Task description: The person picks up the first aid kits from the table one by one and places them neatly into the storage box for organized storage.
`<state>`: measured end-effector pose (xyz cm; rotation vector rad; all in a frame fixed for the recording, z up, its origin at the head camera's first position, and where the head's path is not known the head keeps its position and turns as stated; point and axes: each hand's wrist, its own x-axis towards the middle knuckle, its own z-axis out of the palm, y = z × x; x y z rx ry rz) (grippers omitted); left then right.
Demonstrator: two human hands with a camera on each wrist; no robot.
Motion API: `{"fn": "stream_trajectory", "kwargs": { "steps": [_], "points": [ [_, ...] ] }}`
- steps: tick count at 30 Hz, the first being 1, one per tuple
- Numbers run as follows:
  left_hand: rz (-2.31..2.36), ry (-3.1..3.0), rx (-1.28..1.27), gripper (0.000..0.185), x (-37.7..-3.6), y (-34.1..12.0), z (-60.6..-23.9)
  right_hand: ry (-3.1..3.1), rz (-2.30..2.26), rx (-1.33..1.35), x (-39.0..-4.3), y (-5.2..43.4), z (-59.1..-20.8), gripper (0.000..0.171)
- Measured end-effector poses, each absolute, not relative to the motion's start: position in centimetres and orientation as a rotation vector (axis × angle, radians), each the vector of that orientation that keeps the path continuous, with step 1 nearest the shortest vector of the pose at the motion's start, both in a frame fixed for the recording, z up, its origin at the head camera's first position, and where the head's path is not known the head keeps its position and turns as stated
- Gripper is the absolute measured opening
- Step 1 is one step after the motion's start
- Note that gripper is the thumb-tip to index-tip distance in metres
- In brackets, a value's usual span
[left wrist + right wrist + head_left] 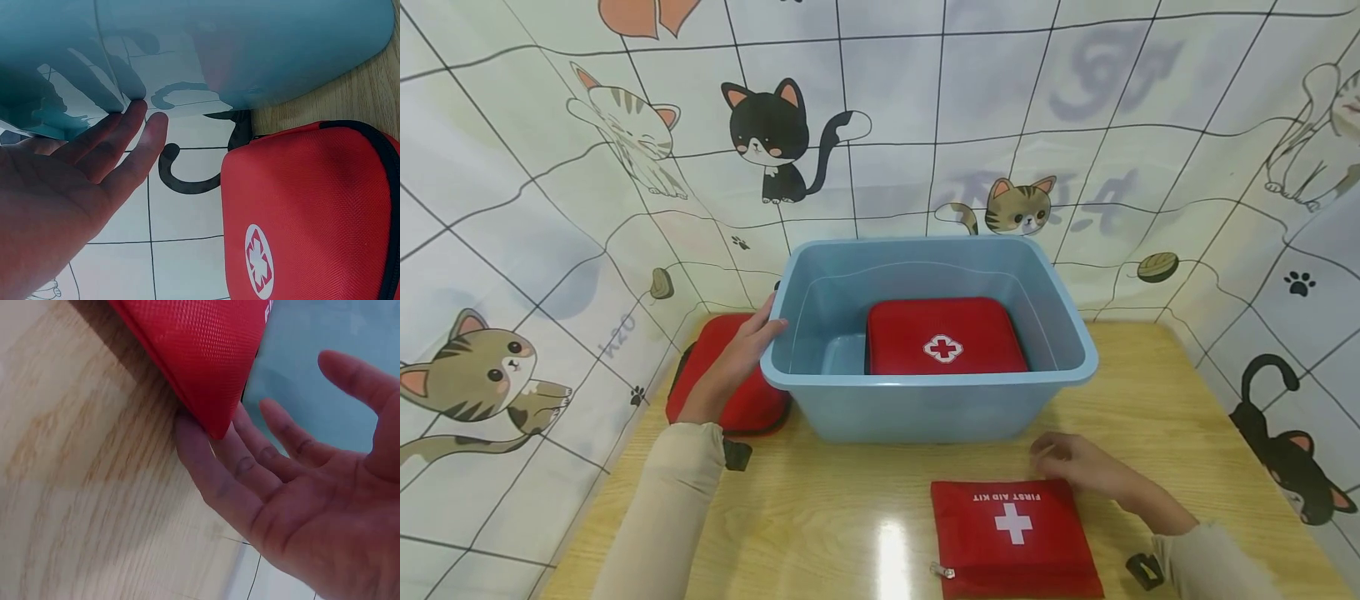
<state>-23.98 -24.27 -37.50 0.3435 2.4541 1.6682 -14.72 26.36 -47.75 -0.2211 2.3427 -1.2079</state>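
Observation:
In the head view, my left hand [735, 364] holds the left rim of a light blue plastic bin [917, 412], thumb over the edge. The left wrist view shows its fingers [134, 134] extended against the bin's outer wall. A red first aid case [910, 333] with a white-edged cross lies inside the bin. My right hand [1086, 468] is at the far right corner of a flat red first aid pouch [977, 529]. In the right wrist view, its fingers [219, 481] reach under the pouch's corner, the thumb standing apart.
Left of the bin, below my left forearm, sits another red zippered case [760, 400] with a cross emblem. Everything stands on a wooden table [820, 517]. A cat-patterned wall covering [895, 183] encloses the back and both sides.

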Motion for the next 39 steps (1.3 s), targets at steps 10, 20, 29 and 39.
{"fn": "stream_trajectory", "kwargs": {
  "steps": [10,20,29,39],
  "points": [
    [1.674,2.449,0.342,0.07,-23.7,-24.3,-37.3,2.313,-1.163,-0.372,-14.8,26.3,-48.0,0.044],
    [1.679,2.443,0.339,0.07,-23.7,-24.2,-37.3,2.173,-1.218,-0.547,-14.7,26.8,-48.8,0.044],
    [1.678,2.44,0.334,0.07,-23.8,-24.1,-37.3,2.017,-1.291,-0.606,-14.7,27.2,-49.1,0.026],
    [1.676,2.441,0.3,0.071,-23.8,-24.2,-37.3,1.937,-1.366,-0.658,-14.8,27.7,-47.7,0.023]
  ]
}}
